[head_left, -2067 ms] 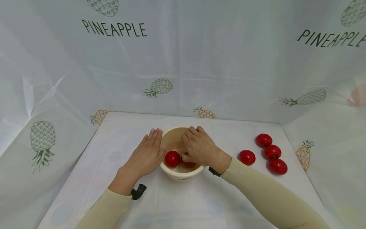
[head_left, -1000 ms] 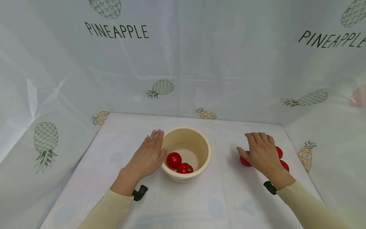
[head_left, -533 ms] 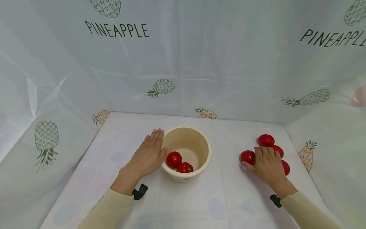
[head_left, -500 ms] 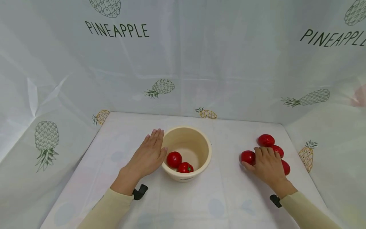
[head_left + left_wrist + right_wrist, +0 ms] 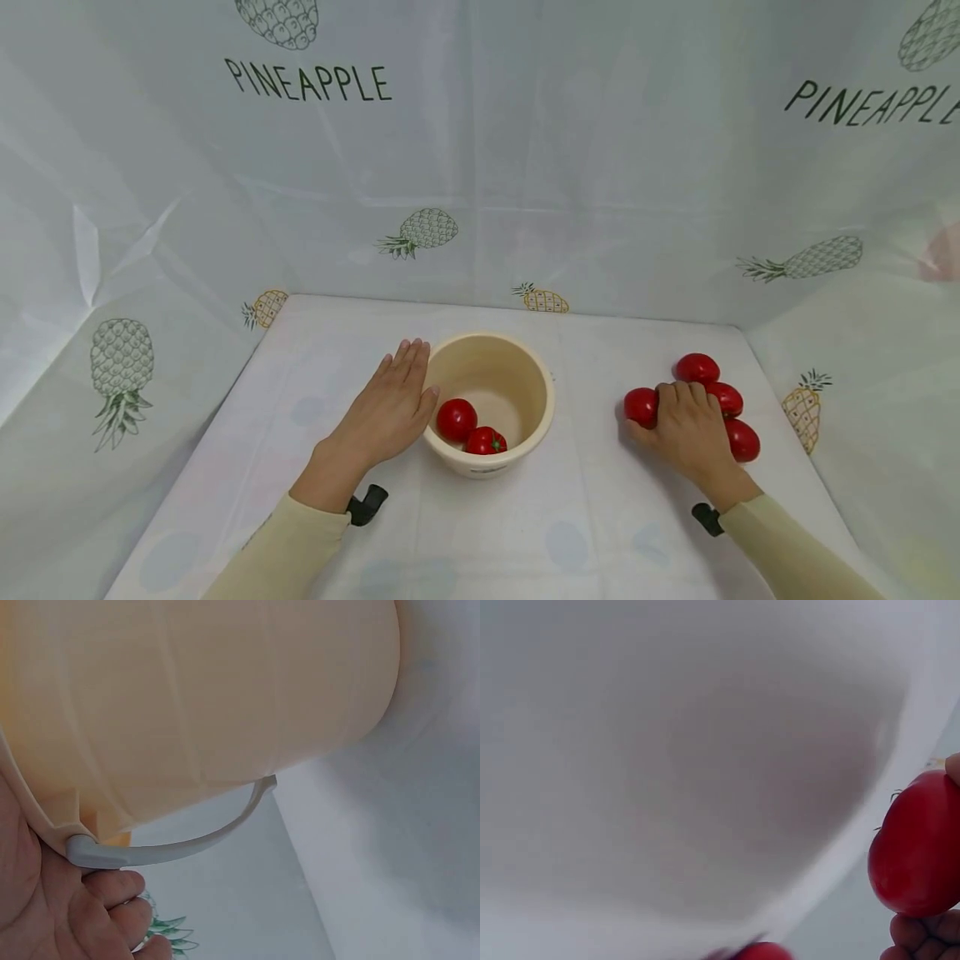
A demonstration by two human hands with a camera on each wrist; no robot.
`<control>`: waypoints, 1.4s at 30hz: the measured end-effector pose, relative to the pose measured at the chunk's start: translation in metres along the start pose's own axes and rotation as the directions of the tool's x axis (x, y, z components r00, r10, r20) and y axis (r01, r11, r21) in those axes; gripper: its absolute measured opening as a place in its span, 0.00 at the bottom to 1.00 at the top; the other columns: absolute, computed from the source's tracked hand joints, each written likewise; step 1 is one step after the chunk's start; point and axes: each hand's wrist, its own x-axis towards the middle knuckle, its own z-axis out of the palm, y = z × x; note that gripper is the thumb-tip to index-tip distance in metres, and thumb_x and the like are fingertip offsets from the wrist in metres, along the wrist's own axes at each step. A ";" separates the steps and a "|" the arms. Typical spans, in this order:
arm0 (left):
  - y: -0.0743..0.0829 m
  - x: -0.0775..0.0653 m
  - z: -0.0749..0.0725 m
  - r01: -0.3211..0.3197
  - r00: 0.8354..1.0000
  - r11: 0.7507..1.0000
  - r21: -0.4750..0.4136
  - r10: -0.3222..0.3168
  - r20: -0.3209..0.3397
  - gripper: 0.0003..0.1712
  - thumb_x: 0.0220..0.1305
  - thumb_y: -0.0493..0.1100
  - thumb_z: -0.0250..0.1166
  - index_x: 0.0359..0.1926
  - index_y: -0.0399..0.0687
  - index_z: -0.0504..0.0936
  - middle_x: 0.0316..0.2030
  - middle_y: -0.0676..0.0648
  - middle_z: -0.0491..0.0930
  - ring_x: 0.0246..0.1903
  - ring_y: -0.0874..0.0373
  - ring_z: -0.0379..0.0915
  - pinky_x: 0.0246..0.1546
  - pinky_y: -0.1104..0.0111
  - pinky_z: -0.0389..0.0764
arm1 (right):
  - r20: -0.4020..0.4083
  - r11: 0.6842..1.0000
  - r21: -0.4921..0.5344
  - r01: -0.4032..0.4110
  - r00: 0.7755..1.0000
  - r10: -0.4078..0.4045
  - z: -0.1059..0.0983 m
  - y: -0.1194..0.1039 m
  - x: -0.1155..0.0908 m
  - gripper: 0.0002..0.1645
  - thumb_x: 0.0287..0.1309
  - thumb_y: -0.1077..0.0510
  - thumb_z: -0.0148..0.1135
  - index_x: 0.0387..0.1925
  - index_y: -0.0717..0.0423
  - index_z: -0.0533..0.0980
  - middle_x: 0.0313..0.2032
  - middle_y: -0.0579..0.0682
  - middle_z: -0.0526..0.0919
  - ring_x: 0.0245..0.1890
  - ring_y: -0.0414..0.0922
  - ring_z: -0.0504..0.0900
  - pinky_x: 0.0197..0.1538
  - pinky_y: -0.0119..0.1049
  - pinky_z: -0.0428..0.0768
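In the head view a cream bucket (image 5: 546, 417) stands mid-table, with two red tomatoes (image 5: 456, 419) lying inside near its front wall. My left hand (image 5: 390, 408) lies against the bucket's left rim, its fingers straight. The left wrist view has the palm at the rim, beside the joint of the bucket's grey handle (image 5: 195, 846). Over on the right, my right hand (image 5: 690, 433) grips a tomato (image 5: 641, 407) between thumb and fingers; the right wrist view shows this same tomato (image 5: 919, 847) close up.
Right beside my right hand, three more tomatoes lie in a group: a rear tomato (image 5: 697, 367), a middle tomato (image 5: 726, 399) and a front tomato (image 5: 742, 440). A white cloth covers the table (image 5: 450, 533). Behind it hangs a pineapple-print curtain (image 5: 600, 167).
My right hand has come out of the bucket, leaving a tomato there, and gone right to the loose ones. It now grips one, shifted slightly left. The left hand stays at the rim.
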 end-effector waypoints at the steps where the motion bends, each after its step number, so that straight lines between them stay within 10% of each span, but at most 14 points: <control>1: 0.000 0.000 0.000 0.000 1.000 1.000 -0.001 0.000 0.000 0.42 0.83 0.55 0.47 0.83 0.33 0.50 0.83 0.35 0.51 0.84 0.42 0.40 0.83 0.47 0.47 | -0.017 1.000 -0.013 0.021 1.000 -0.021 -0.001 -0.002 0.004 0.40 0.37 0.41 0.83 0.37 0.66 0.71 0.30 0.63 0.77 0.34 0.59 0.74 0.36 0.53 0.76; 42: 0.000 0.000 -0.003 -0.011 1.000 0.997 0.077 0.010 0.011 0.42 0.83 0.55 0.46 0.82 0.32 0.50 0.83 0.34 0.50 0.84 0.39 0.41 0.83 0.46 0.47 | -0.104 0.990 -0.041 0.137 0.985 -0.141 -0.049 -0.065 0.086 0.41 0.47 0.35 0.73 0.46 0.68 0.75 0.38 0.64 0.83 0.41 0.61 0.79 0.40 0.55 0.80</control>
